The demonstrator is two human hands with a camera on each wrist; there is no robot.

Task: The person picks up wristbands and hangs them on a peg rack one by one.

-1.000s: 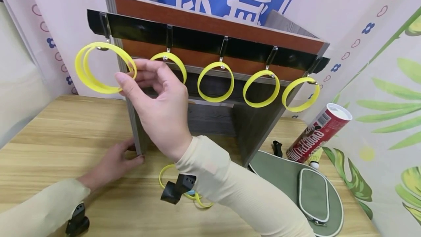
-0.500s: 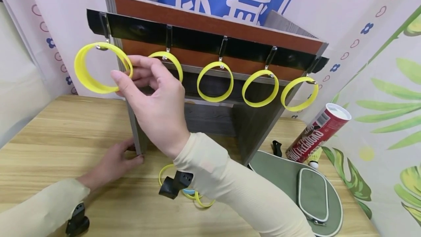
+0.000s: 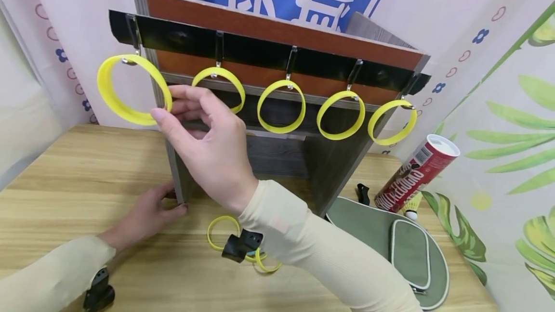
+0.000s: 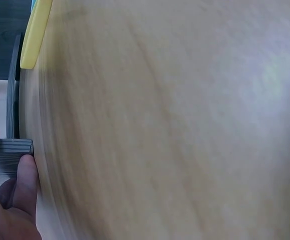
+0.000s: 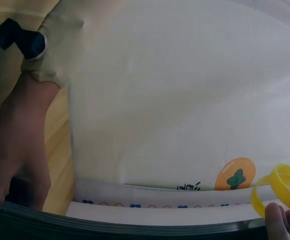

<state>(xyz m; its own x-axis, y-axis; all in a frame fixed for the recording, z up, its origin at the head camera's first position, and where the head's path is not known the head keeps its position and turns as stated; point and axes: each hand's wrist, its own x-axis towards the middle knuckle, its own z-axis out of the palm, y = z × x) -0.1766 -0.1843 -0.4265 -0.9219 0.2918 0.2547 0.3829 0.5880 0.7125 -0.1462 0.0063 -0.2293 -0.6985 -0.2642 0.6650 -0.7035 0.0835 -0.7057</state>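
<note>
My right hand (image 3: 217,146) pinches the right side of yellow rings (image 3: 104,85) at the leftmost hook (image 3: 133,32) of a black strip (image 3: 182,37). Two loops show in the right wrist view, but overlap in the head view. The rings' top lies at the hook's tip. My left hand (image 3: 143,218) grips the lower front edge of the grey stand's left panel (image 3: 177,177), thumb and fingers on either side, as the left wrist view shows. Single yellow rings hang from the other hooks, among them a ring (image 3: 282,131) in the middle.
Loose yellow rings (image 3: 209,235) lie on the wooden table (image 3: 56,196) below my right wrist. On the right are a green racket case (image 3: 364,225), a red shuttlecock tube (image 3: 416,172), a yellow shuttlecock (image 3: 413,206) and a small black object (image 3: 363,194). Printed curtains hang behind.
The two loops in my right hand stood apart a second ago and now overlap. My right hand has shifted slightly left, then a little down. My left hand keeps its grip on the panel.
</note>
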